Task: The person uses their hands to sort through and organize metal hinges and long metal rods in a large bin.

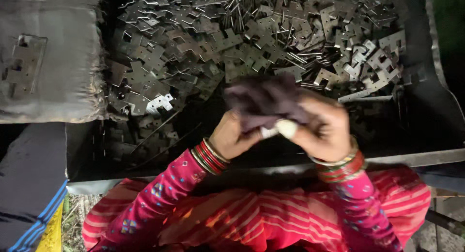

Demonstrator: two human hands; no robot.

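Pink striped cloth (271, 218) covered the person's lap at the bottom of the view, with patterned pink sleeves (160, 194) reaching up from it. Both hands met just above, holding a dark purple rag (264, 99) between them. The left hand (232, 135) had its fingers curled shut on the rag's lower edge, and the right hand (322, 128) gripped its other side, fingers folded around it; one fingertip (286, 128) wore a white wrapping. Red and gold bangles (209, 157) ringed both wrists. The rag hung over the near edge of a dark metal tray (426, 121), well apart from nothing but the heap of flat cross-shaped metal pieces (252, 43) and thin rods filling it. A grey sack (53, 72) sat at the left.
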